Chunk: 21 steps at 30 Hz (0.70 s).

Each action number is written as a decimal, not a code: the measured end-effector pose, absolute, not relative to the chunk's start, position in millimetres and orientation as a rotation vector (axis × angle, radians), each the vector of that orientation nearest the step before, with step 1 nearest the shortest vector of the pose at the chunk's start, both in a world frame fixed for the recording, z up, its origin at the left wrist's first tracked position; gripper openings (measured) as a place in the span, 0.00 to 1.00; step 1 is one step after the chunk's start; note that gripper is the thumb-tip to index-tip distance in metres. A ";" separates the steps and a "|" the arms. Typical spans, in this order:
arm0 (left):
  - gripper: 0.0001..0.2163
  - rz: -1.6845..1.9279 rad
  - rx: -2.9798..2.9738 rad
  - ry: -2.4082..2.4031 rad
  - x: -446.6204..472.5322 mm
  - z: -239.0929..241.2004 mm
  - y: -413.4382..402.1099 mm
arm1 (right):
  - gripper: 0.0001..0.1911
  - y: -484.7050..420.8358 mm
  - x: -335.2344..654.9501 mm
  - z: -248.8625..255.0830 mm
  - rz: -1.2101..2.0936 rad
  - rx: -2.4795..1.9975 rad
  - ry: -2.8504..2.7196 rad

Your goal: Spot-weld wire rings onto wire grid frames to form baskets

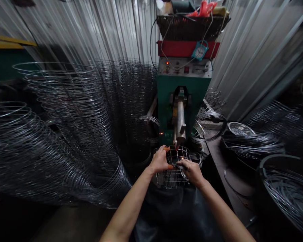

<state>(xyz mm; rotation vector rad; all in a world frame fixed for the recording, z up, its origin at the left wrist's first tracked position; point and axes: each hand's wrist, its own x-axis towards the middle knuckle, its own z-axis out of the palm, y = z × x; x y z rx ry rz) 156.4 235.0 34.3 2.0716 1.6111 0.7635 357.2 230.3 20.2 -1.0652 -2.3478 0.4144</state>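
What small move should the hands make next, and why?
Perhaps brace the wire basket with both hands: the left hand is at its left side, the right hand at its near right, and the spot welder's upper arm ends by the basket's far side, where a red glow shows.

Bare-forearmed, wearing orange covers point(170, 166) on two digits of left hand point(159, 160), plus dark, faintly glossy garment point(171, 213) across lap.

a silvery, rounded wire basket point(173, 173) of open grid between the hands point(159, 161)
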 end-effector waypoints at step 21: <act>0.41 0.919 1.907 1.788 156.3 28.0 269.1 | 0.14 193.9 371.6 -3.7 0.837 -1.337 -1.592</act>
